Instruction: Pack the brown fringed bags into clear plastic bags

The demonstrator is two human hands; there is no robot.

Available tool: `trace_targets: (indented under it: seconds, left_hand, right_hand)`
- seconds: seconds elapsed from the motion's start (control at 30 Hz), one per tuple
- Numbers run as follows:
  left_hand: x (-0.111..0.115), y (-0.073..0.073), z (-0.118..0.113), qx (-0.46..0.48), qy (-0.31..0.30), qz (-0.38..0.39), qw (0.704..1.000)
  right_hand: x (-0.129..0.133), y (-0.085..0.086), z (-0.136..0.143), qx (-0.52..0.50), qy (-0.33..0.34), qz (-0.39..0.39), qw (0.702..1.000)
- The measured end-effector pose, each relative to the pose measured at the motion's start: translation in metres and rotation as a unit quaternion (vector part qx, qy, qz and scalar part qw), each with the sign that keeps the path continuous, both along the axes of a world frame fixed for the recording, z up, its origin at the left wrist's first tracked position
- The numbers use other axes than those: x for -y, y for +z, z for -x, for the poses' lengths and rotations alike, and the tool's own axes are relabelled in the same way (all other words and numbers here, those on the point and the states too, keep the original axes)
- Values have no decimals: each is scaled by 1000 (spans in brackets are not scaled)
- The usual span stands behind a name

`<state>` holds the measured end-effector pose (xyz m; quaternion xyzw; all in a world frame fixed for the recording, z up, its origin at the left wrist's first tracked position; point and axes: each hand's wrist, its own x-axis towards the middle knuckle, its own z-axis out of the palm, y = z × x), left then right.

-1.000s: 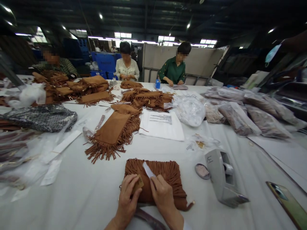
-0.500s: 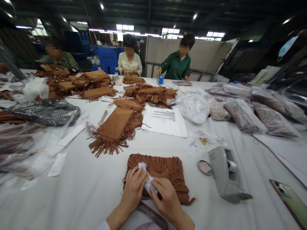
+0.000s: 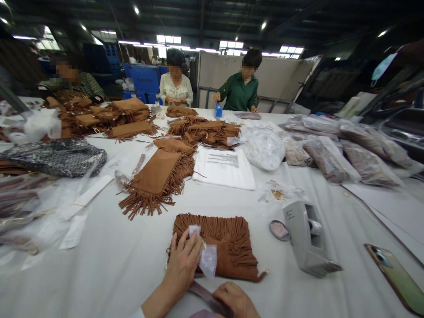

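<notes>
A brown fringed suede bag [image 3: 228, 251] lies on the table in front of me. My left hand [image 3: 184, 260] rests on its left part, its fingers pressing a small clear plastic packet [image 3: 208, 261] against it. Something tan shows inside the packet, partly under my fingers. Nearer to me, my right hand [image 3: 236, 300] is closed on a dark strap wrapped in plastic [image 3: 208, 295], which runs toward the bag's lower edge. A short brown strap end with a metal tip [image 3: 263, 275] sticks out at the bag's lower right.
Right of the bag stand a tape dispenser [image 3: 306, 238], a small round dish [image 3: 279, 230] and a phone [image 3: 395, 278]. Beyond lie another fringed bag [image 3: 155, 174], a white stack [image 3: 225, 170] and wrapped goods [image 3: 331, 159]. Several co-workers sit across the table.
My right hand has left the plastic packet, moved down toward me and closed on the wrapped strap. My left hand stays on the packet.
</notes>
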<state>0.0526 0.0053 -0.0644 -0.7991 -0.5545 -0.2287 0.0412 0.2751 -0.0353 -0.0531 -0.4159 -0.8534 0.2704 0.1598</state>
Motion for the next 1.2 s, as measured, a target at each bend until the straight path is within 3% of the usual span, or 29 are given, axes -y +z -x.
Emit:
trace_targets:
  seconds: [0.13, 0.23, 0.33, 0.43, 0.5, 0.7, 1.0, 1.2]
  left_hand:
    - [0, -9, 5, 12, -13, 16, 1000]
    - [0, -12, 7, 20, -9, 18, 1000]
    - [0, -13, 8, 32, -10, 20, 999]
    - [1, -13, 8, 53, -11, 33, 998]
    - [1, -12, 8, 69, -10, 44, 997]
    - [1, -14, 6, 107, 9, 66, 992]
    - [-1, -13, 3, 112, 16, 57, 992]
    - [1, -15, 3, 86, 15, 42, 995]
  right_hand:
    - [9, -5, 3, -20, -41, 40, 998]
    - [5, 4, 7, -91, -146, 62, 983]
    - [-9, 15, 17, -164, -266, 170, 935]
    - [-26, 15, 32, -230, -277, 317, 877]
    - [-34, 7, 40, -262, -284, 358, 850]
    - [-41, -6, 29, -256, -344, 305, 850]
    - [-54, 31, -1, -297, -389, 237, 840]
    - [-67, 35, -33, -334, -452, 178, 808]
